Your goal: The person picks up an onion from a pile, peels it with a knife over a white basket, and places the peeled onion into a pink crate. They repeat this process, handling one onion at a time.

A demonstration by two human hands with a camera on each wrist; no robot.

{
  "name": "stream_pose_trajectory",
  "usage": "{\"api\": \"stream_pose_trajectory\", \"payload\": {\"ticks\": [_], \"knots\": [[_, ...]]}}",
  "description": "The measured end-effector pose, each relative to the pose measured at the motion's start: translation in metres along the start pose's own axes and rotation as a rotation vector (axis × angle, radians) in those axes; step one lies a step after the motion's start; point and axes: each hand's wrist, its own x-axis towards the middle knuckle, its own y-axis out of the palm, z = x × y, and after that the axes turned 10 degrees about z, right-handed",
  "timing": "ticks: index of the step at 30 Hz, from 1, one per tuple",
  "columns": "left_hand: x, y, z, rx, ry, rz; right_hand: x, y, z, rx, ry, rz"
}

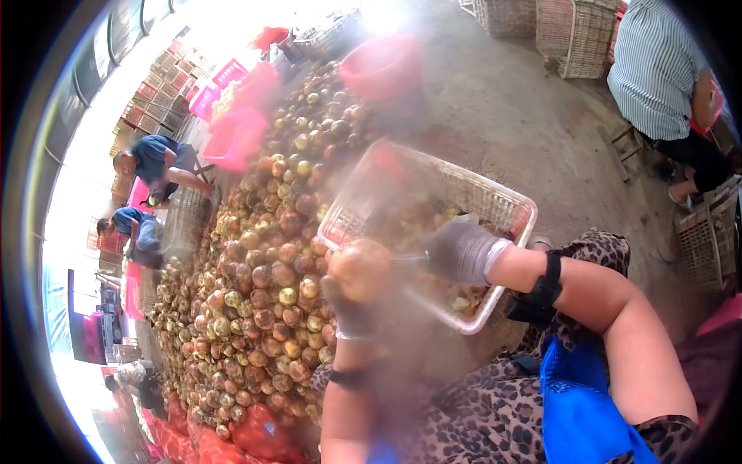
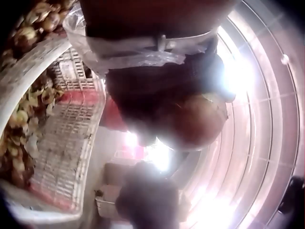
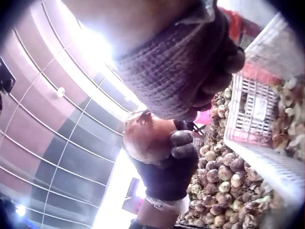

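Note:
A large brown onion (image 1: 360, 270) is gripped in the gloved left hand (image 1: 352, 309), and its round side shows in the left wrist view. In the right wrist view the left hand's fingers curl round the onion (image 3: 148, 138). Close on the right, the gloved right hand (image 1: 464, 254) has curled fingers round a thin tool like a knife, whose grey blade (image 1: 410, 256) points at the onion; its handle is hidden. Below both hands stands a white plastic basket (image 1: 529, 213) with onion skins (image 2: 19, 138) inside.
A big heap of onions (image 1: 263, 309) spreads left of the basket. Pink tubs (image 1: 382, 66) stand beyond it and red net bags (image 1: 263, 435) lie near its front. Seated people are at the left and upper right; wicker baskets (image 1: 576, 39) stand at the back.

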Motion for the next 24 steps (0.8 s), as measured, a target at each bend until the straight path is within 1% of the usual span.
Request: {"api": "stream_pose_trajectory", "payload": {"ticks": [1,2,3,4,5,6,7,8,9,11,12,13,14,15,16,18,19,20,21,22,23,24], "knots": [[0.000,-0.005,-0.003,0.133,-0.021,0.033,0.001,0.006,0.004,-0.023,-0.063,-0.151],[0.000,-0.006,-0.004,0.162,-0.037,0.025,0.000,0.008,0.006,-0.010,-0.122,-0.089],[0.000,-0.003,-0.005,0.190,-0.053,0.017,-0.002,-0.002,0.012,0.006,-0.179,-0.024],[-0.001,-0.011,-0.002,0.206,-0.080,0.001,0.002,0.016,0.013,0.077,-0.202,-0.184],[-0.002,-0.027,0.002,0.226,-0.093,-0.008,0.012,0.050,0.013,0.136,-0.233,-0.349],[0.001,-0.029,0.001,0.143,-0.065,-0.015,0.014,0.047,0.015,0.061,-0.210,-0.381],[0.007,-0.015,-0.005,0.061,-0.038,-0.020,0.015,0.039,0.017,-0.014,-0.185,-0.412],[0.005,0.003,-0.005,0.101,-0.052,-0.063,0.011,0.031,0.015,-0.031,-0.158,-0.416],[0.008,-0.009,-0.003,0.069,-0.073,-0.038,0.006,0.019,0.015,-0.049,-0.130,-0.420],[0.009,-0.033,0.005,0.167,-0.130,-0.017,-0.001,0.005,0.018,0.209,0.018,-0.496],[0.010,-0.033,0.005,0.300,-0.160,-0.020,-0.006,-0.003,0.019,0.339,0.093,-0.531],[0.009,-0.032,0.007,0.389,-0.192,-0.027,-0.005,-0.013,0.020,0.432,0.013,-0.696],[0.008,-0.030,0.009,0.477,-0.226,-0.033,-0.004,-0.016,0.017,0.405,-0.007,-0.730],[0.006,-0.014,0.011,0.523,-0.265,-0.037,-0.002,-0.017,0.015,0.381,-0.025,-0.766],[0.007,-0.013,0.015,0.551,-0.281,-0.029,0.001,-0.018,0.014,0.356,-0.040,-0.804],[0.008,-0.011,0.022,0.606,-0.311,-0.012,0.008,-0.007,0.007,0.393,-0.028,-0.819],[0.012,-0.006,0.032,0.640,-0.222,-0.057,0.009,-0.002,0.002,0.644,-0.010,-0.750],[0.011,-0.005,0.027,0.544,-0.232,-0.034,0.009,0.000,-0.002,0.893,0.025,-0.700],[0.012,0.004,0.019,0.448,-0.244,-0.014,0.006,-0.006,-0.005,1.367,0.082,-0.536],[0.012,0.013,0.011,0.353,-0.259,0.004,0.005,-0.013,-0.006,1.827,0.146,-0.328],[0.011,0.014,0.007,0.121,-0.304,0.088,0.001,-0.022,-0.005,1.807,0.181,-0.317],[0.010,0.015,0.006,-0.114,-0.347,0.171,0.004,-0.022,-0.005,1.580,0.156,-0.359]]}}
